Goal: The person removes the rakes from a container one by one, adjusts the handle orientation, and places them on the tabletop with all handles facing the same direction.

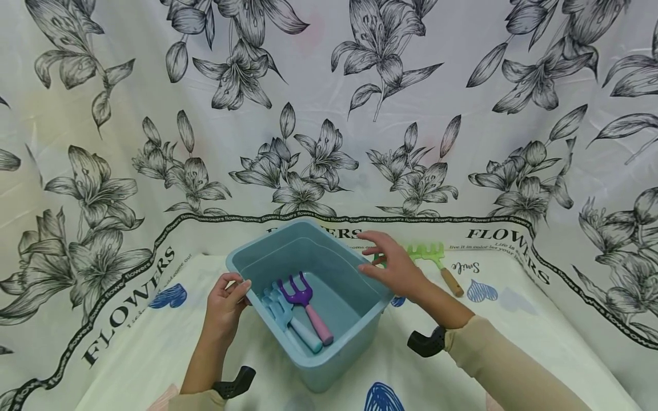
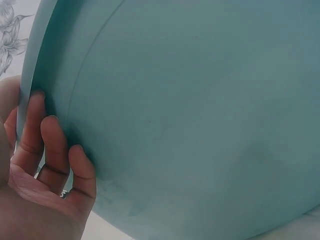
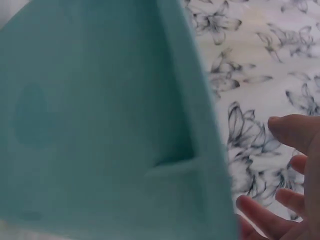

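Blue bin (image 1: 339, 362), containing a purple fork (image 1: 299, 295) and light-blue tool (image 1: 306, 335), is occupying the space between my hands. My left hand (image 1: 225, 302) is gripping it; my right hand (image 1: 400, 268), fingers spread, is hovering near the opposite side. Green rake (image 1: 451, 281) is lying beyond.

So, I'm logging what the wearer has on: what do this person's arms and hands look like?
The left hand and right hand are both bare, without gloves. A plain beige fabric left sleeve and matching right sleeve end short of the hands. Near each cuff sits a bent black device, one left, one right. I see no cables.
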The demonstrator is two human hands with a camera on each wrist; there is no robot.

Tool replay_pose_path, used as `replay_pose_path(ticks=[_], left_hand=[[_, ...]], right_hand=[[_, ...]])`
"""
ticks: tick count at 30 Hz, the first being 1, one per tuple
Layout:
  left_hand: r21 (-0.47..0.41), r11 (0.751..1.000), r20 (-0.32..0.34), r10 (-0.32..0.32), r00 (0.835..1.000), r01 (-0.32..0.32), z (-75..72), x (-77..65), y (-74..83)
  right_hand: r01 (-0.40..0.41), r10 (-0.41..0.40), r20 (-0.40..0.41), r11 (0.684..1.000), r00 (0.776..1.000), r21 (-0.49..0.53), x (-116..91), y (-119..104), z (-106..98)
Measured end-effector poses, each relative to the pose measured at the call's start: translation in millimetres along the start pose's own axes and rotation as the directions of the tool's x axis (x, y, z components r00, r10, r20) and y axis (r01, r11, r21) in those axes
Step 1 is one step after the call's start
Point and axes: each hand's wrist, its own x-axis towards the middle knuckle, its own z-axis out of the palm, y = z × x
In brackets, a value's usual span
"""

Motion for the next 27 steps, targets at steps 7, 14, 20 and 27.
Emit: replay_pose_path(ticks=[7, 14, 20, 27], left_hand=[[0.007, 1.0, -0.005, -0.002, 1.0, 0.002, -0.2, -0.8, 0.9], [-0.021, 1.0, -0.015, -0.02, 1.0, 0.02, 1.3, -1.3, 0.9], [-0.008, 0.999, -0.034, -0.039, 0.999, 0.038, 0.7, -1.1, 1.1], [-0.022, 0.999, -0.034, -0.044, 0.998, 0.044, 1.7, -0.6, 2.1]], right_hand=[[0.009, 0.007, 0.248, 0.998, 0.969, -0.063, 32, -26, 5], [-0.059, 0.14, 0.582, 0.986, 0.801, -0.155, 74, -38, 17], [-0.18, 0.245, 0.707, 0.969, 0.663, -0.168, 102, -44, 37], [-0.268, 0.304, 0.769, 0.947, 0.563, -0.179, 119, -38, 70]])
